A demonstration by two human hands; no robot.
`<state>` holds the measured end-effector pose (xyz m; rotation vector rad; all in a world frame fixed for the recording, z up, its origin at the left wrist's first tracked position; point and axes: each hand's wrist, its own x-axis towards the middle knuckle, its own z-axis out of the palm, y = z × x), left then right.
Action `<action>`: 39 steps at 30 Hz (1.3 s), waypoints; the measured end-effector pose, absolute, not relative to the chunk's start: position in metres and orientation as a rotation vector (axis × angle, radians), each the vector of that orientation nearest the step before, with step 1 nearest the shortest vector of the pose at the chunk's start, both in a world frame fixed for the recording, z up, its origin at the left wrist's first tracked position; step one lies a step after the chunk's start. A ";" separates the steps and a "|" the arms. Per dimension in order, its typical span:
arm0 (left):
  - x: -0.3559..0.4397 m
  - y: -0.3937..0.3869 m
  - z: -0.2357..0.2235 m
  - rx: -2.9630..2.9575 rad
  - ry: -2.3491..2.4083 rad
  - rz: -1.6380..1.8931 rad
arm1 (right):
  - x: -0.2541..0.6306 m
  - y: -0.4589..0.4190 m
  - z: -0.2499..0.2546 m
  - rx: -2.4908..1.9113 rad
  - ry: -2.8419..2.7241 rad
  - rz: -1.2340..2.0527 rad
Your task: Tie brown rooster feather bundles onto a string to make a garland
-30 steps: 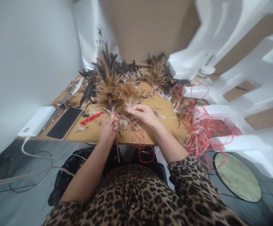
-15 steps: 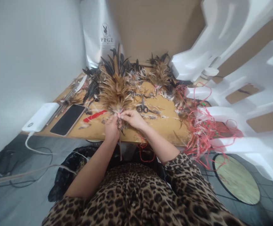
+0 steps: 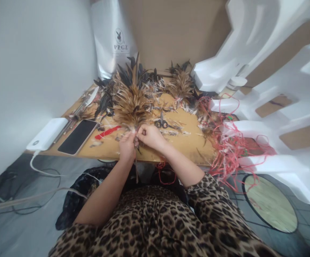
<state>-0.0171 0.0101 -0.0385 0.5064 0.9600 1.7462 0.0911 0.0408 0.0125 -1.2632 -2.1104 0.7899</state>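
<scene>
Table (image 3: 193,140) feather-littered. Feather bundle (image 3: 132,98) left of scissors (image 3: 161,120); left hand (image 3: 128,146), grip closed round bundle's base. Right hand (image 3: 151,135) at base, fingers curled; cannot tell what grip holds. Phone (image 3: 77,137) farther left of scissors; red string (image 3: 231,148) well right.

Leopard-print top (image 3: 151,230), black spots on tan; matching elbow-length sleeves (image 3: 211,194); bare forearms (image 3: 108,189)

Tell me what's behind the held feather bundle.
Behind the feather bundle: a silver bag marked PPGZ and a brown panel. It covers the bag's lower right and whatever lies on the table directly behind.
</scene>
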 end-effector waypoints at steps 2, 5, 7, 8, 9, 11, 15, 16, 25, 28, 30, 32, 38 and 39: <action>-0.017 0.010 -0.038 0.500 0.977 1.742 | 0.093 0.044 0.013 -1.297 -2.046 0.855; -0.017 0.010 -0.039 0.517 1.017 1.742 | 0.094 0.052 0.010 -1.301 -1.929 0.969; -0.016 0.009 -0.040 0.530 1.040 1.737 | 0.091 0.057 0.008 -1.289 -1.895 0.982; -0.016 0.009 -0.041 0.535 1.047 1.733 | 0.088 0.059 0.007 -1.286 -1.884 0.980; -0.015 0.009 -0.041 0.539 1.051 1.728 | 0.086 0.061 0.005 -1.285 -1.869 0.982; -0.016 0.009 -0.041 0.543 1.051 1.720 | 0.081 0.063 0.002 -1.278 -1.810 1.040; -0.017 0.007 -0.037 0.533 1.035 1.721 | 0.075 0.064 -0.008 -1.155 -1.545 1.375; -0.017 0.007 -0.036 0.526 1.036 1.721 | 0.074 0.063 -0.011 -1.110 -1.468 1.445; -0.018 0.006 -0.038 0.557 1.047 1.723 | 0.066 0.058 -0.026 -0.956 -1.350 1.436; -0.019 0.005 -0.041 0.586 1.061 1.723 | 0.067 0.059 -0.026 -1.028 -1.494 1.329; -0.020 0.003 -0.042 0.616 1.087 1.716 | 0.069 0.059 -0.025 -1.104 -1.572 1.186; -0.022 0.002 -0.042 0.665 1.122 1.712 | 0.071 0.057 -0.024 -1.163 -1.582 1.042; -0.032 0.001 -0.039 0.810 1.205 1.753 | 0.076 0.052 -0.022 -1.135 -1.506 1.481; -0.034 0.002 -0.039 0.822 1.222 1.763 | 0.078 0.051 -0.022 -1.131 -1.533 1.545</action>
